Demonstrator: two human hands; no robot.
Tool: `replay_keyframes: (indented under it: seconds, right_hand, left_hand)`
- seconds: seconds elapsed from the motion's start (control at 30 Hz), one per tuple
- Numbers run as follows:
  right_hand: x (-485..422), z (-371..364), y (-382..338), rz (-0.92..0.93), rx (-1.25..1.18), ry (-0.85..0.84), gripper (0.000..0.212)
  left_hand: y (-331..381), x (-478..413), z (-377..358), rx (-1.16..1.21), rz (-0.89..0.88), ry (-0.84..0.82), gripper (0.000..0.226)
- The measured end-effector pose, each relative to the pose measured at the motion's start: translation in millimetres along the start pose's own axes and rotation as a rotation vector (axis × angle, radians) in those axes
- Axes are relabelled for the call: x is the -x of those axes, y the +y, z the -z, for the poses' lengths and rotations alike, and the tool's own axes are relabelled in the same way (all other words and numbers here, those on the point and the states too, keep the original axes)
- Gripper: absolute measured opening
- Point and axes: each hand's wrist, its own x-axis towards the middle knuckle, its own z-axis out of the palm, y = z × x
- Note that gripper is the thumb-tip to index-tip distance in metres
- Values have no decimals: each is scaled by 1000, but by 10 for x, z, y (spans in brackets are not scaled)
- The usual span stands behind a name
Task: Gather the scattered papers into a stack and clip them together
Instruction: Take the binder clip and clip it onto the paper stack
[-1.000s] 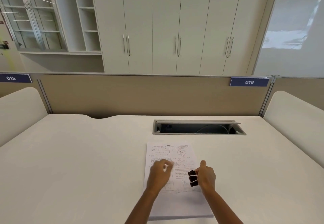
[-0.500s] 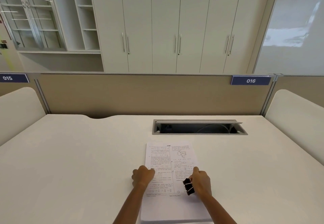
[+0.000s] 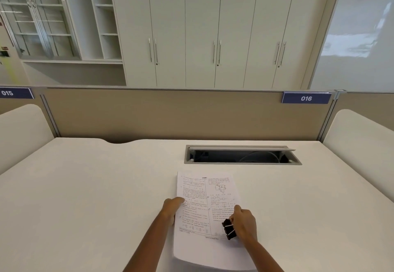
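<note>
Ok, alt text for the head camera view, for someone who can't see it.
A person's right hand holds a black binder clip over the lower right of a stack of printed papers, while the left hand touches the stack's left edge. The papers lie on a white desk, in front of an open cable tray and a beige divider labelled 016.

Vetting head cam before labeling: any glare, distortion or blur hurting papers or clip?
Head view: wide-angle splays the cabinet verticals; glare on the wall panel, upper right; soft light, faint shadows; papers print too small to read; binder clip crisp in the right hand.
</note>
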Motion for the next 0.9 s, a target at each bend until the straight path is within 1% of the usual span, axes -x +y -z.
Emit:
replay_keyframes:
  seconds: [0.1,0.33,0.5,0.63,0.73,0.9]
  right_hand:
    - [-4,5,7,1,-6,-2,46]
    - [-47,-10,61,21,-14,12,46]
    - [-71,3,95,38,-39,18,45]
    - [-100,-10,125,51,-53,23,47]
    - [-108,-16,136,60,-55,21,46]
    - [-157,25,67,83,-73,68,45]
  left_hand:
    - [54,-45,8,-15,-18,-12,33]
    - [175,-245,-4,-17,-35,-27,41]
    - [281,-350,-83,-1,-57,-34,40]
    - [359,-402,-139,-10,-105,-28,35]
    - [368,-422,-174,-49,-183,-29,31]
    - [401,-328,-222,-130,-397,-5,19]
